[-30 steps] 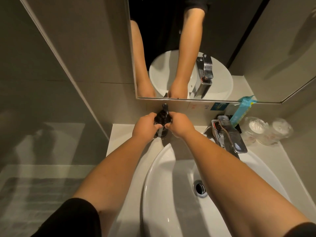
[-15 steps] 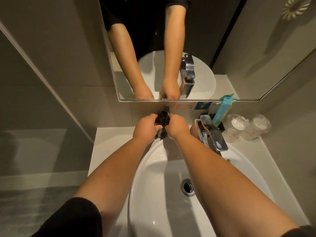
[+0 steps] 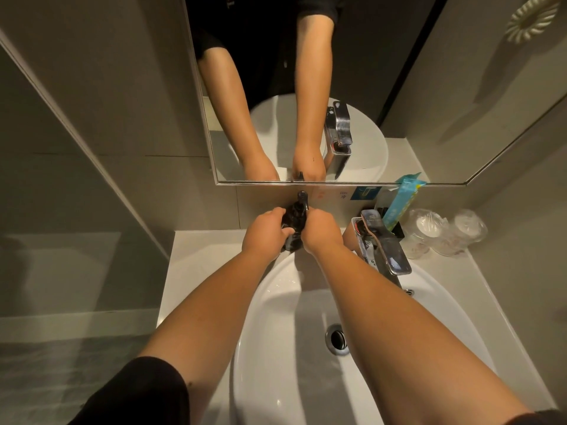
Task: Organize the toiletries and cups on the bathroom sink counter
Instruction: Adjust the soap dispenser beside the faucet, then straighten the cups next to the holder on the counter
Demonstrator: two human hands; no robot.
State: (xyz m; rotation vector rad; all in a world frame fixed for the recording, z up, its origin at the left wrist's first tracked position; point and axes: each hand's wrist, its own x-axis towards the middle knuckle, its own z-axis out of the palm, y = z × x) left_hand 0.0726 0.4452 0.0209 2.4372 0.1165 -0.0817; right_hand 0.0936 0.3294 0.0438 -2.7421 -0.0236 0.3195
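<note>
Dark pump bottle [image 3: 295,220] mostly hidden, left hand [image 3: 264,233] and right hand [image 3: 319,233] grip clasping it

The head camera looks steeply down from close above the sink basin [image 3: 276,348], facing the mirror [image 3: 383,87].

No legible text: the small blue wall sticker [image 3: 366,193] at one o'clock from the basin bears markings too blurred to read.

The white counter [image 3: 196,265] carries an oval basin [image 3: 276,348] with a chrome tap [image 3: 383,250], a dark pump bottle [image 3: 294,222] at the back wall, and, at the right rear, a black holder [image 3: 395,227] and two wrapped cups [image 3: 441,231].
</note>
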